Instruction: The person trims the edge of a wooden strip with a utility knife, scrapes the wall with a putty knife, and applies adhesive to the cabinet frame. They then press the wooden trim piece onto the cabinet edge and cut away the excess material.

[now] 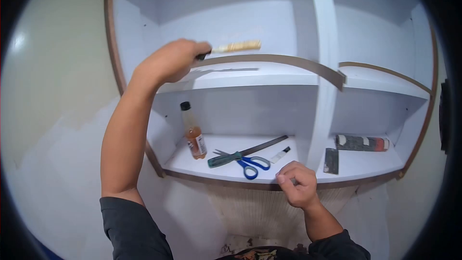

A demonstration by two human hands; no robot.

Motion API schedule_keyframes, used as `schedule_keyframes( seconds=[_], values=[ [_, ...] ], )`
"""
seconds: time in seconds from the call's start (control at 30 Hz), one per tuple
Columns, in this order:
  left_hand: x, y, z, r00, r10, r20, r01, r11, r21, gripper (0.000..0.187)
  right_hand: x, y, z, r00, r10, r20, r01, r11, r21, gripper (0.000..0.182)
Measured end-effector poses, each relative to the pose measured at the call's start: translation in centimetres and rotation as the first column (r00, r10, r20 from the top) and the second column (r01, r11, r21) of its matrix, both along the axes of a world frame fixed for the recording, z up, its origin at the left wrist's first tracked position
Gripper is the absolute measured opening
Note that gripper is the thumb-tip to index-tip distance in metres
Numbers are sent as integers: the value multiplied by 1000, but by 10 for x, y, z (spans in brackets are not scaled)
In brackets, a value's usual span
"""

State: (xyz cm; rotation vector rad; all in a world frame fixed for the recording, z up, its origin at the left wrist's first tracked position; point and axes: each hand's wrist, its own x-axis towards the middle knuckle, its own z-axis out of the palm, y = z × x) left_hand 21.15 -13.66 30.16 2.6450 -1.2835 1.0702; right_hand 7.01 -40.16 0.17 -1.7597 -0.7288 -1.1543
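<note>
Nearest the camera, a short dark cloth sleeve (132, 226) is seen low in the view, with the left arm stretched up from it. By the left hand (171, 62), a tool with a black handle and a narrow tan head (243, 45) is gripped, fingers wrapped round its handle, presumably so that the head is left free; it is held above the middle shelf. Just below, a thin curved brown strip (284, 59) is laid along that shelf, its right end jutting past the white upright divider (323, 67). The right hand (299, 185) is placed at the lower shelf's front edge, perhaps for steadiness, its fingers curled in and pressed together; whether anything small is pinched cannot be told. Beside it, a small white tube with a black cap (280, 155), blue-handled scissors (250, 171) and a green-handled flat file (225, 160) are grouped, probably for easy reach.
</note>
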Motion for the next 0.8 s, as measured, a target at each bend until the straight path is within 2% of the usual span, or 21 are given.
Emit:
schedule_keyframes(
  seconds=[0.07,0.13,0.2,0.23,0.27,0.3,0.33,0.37,0.43,0.57,0.63,0.7,0.8],
  values=[
    [-2,-25,2,955,278,-99,-258,950,177,27,-23,-4,10,1000,16,2,-16,1000,-9,11],
    [40,-22,2,981,190,-32,-172,940,295,31,-42,-13,15,999,8,42,-8,1000,18,9],
    [44,-24,7,975,219,-46,-185,907,379,32,-62,-26,21,996,-37,75,33,998,61,7],
    [62,-19,3,987,152,-44,-131,941,311,37,-70,-34,25,993,-77,90,69,993,91,6],
    [71,-18,4,990,129,-54,-105,943,317,39,-81,-43,29,986,-132,105,119,985,121,6],
    [74,-17,5,994,84,-63,-61,950,307,52,-92,-53,32,980,-172,103,158,978,134,6],
    [81,-13,2,996,-21,-92,42,970,239,50,-100,-61,34,974,-206,99,191,971,145,5],
    [54,-21,3,977,118,-176,-85,979,183,51,-108,-67,35,968,-229,99,213,966,149,5],
    [41,-20,1,977,160,-140,-137,977,162,53,-124,-79,35,953,-283,107,259,946,195,2],
    [61,-6,-10,984,102,-145,-103,995,5,58,-154,-103,33,946,-310,95,262,903,341,4],
    [72,-1,-14,992,56,-109,-65,995,-77,59,-163,-116,33,926,-347,148,269,882,386,1],
    [63,-1,-14,984,60,-165,-75,993,-91,62,-169,-125,34,897,-386,217,262,858,442,2],
    [54,-4,-18,977,62,-203,-87,989,-117,64,-175,-125,35,874,-431,226,254,800,543,7]
  ],
)
